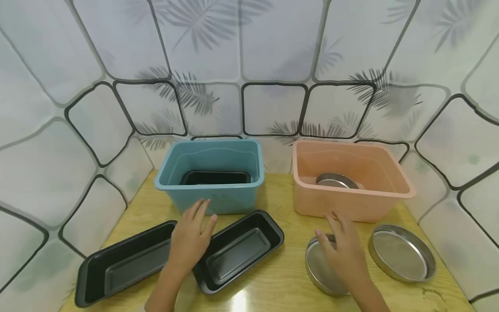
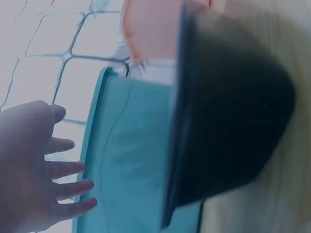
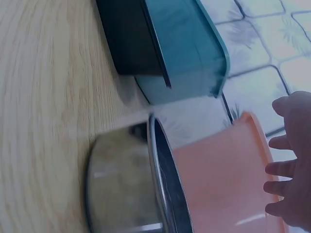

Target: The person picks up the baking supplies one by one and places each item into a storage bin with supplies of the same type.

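Bins (image 1: 218, 199) look smooth plastic, round pans (image 1: 401, 255) shiny metal, loaf pans (image 1: 242, 255) satiny metal — and the wood-grain table (image 1: 288, 277) glossy.

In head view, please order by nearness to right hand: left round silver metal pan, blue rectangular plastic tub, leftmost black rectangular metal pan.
1. Left round pan: overlapped by right hand.
2. Blue tub: back left.
3. Leftmost black pan: far left.

Left hand (image 1: 189, 239): fingers (image 2: 68, 169) extended, slightly spread; left thumb (image 1: 211, 224) apart from them; left forearm (image 1: 165, 288) behind the fingers. Right hand (image 1: 343, 251): fingers extended, slightly spread; right forearm (image 1: 370, 295) behind them.
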Motion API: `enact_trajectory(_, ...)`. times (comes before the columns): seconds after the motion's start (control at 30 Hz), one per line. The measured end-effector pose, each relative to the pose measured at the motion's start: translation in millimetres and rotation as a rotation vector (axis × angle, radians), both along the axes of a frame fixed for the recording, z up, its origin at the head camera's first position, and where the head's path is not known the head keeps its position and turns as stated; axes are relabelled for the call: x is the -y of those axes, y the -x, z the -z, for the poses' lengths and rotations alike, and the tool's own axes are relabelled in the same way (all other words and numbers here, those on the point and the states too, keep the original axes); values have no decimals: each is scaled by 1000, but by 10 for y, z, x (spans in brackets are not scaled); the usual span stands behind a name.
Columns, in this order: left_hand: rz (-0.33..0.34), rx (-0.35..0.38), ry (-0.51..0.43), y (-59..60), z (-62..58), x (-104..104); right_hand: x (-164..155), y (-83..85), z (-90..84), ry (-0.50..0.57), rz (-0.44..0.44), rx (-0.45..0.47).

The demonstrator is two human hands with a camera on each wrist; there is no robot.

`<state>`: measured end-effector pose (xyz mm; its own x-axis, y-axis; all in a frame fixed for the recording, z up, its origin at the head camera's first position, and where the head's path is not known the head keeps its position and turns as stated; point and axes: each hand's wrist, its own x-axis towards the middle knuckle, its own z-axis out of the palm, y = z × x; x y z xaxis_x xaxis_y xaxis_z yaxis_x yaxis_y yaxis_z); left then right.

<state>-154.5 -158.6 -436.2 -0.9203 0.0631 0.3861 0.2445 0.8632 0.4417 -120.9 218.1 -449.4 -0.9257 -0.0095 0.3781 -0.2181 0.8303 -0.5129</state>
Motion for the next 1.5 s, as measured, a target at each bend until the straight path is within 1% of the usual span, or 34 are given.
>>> enact_trajectory(0.13, -22, -55, -85, 23, -108, 184, -205, -43, 5, 70, 6, 68)
enact_trajectory(0.23, -16, -57, -143, 87, -182, 322, -336, -78, 22, 124, -2, 91)
enact_trajectory(0.33, -2, -35, -184, 183, -248, 472, -439, -115, 50, 163, -9, 96)
enact_trajectory(0.43, 5, -10, -195, 289, -314, 618, -517, -158, 96, 193, -9, 103)
enact_trajectory(0.57, -1, 12, -206, 445, -400, 792, -609, -231, 188, 247, 9, 162)
enact_trajectory(0.67, -8, 11, -224, 571, -431, 908, -675, -289, 275, 302, 27, 205)
enact_trajectory(0.73, -10, 4, -239, 653, -431, 980, -713, -321, 334, 334, 36, 214)
enact_trajectory(0.83, -8, 17, -278, 754, -420, 1080, -765, -361, 410, 375, 50, 217)
enact_trajectory(0.9, -3, 36, -303, 811, -407, 1142, -793, -389, 449, 390, 60, 237)
enact_trajectory(1.1, 21, 130, -387, 934, -353, 1283, -825, -473, 535, 423, 111, 388)
enact_trajectory(1.2, 42, 181, -432, 985, -326, 1316, -828, -492, 569, 501, 119, 472)
enact_trajectory(1.27, 51, 210, -447, 1018, -310, 1328, -831, -501, 602, 543, 121, 501)
enact_trajectory(1.33, 56, 243, -453, 1046, -292, 1342, -833, -503, 640, 553, 125, 509)
enact_trajectory(1.5, 66, 313, -482, 1089, -261, 1376, -812, -481, 713, 499, 140, 485)
